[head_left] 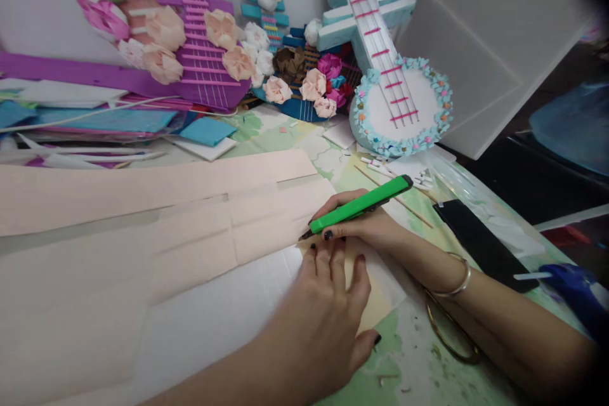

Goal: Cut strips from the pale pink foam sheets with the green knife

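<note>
My right hand point(366, 225) is closed around a green utility knife point(359, 204), tilted with its blade tip down at the edge of a pale peach sheet point(266, 219). Just below it, my left hand point(328, 311) lies palm down with fingers stretched out and the thumb apart. Its fingers press near the corner of the peach sheet and a white sheet point(209, 323) beneath. A small pale yellow piece point(375, 301) shows under the left hand. A long peach strip point(143, 190) lies across the upper part of the sheets.
Decorated guitar shapes stand at the back, among them a purple one point(200, 44) and a light blue one point(399, 98). Coloured offcuts point(109, 117) are piled at left. A black phone-like slab point(480, 244), thin sticks point(394, 196) and a blue-handled tool point(571, 288) lie at right.
</note>
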Available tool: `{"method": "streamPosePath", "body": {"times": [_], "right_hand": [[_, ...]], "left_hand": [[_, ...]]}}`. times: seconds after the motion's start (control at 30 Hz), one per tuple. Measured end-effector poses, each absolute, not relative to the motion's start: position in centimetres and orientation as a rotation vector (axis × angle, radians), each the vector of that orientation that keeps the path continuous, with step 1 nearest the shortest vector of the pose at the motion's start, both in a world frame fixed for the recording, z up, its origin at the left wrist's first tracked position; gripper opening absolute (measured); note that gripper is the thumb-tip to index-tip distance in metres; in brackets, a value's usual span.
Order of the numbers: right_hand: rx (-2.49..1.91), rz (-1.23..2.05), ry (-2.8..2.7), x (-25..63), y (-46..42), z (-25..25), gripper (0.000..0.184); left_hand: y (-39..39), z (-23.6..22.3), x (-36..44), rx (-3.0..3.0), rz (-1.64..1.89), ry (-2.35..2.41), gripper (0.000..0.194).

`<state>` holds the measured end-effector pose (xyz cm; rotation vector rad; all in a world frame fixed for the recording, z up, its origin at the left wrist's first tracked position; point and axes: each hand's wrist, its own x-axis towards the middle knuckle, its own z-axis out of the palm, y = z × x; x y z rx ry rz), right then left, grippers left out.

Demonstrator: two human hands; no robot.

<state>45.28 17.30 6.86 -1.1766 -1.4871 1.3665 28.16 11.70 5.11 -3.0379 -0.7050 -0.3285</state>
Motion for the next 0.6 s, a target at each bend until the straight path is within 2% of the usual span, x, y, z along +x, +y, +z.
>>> {"method": "streamPosePath", "body": {"times": [0.6], "right_hand": [[-1.178, 1.345, -1.578, 45.30, 17.29, 6.97, 0.028]], "left_hand": [[11.66, 5.29, 28.20, -3.028, -0.329, -0.733, 0.073]]}}
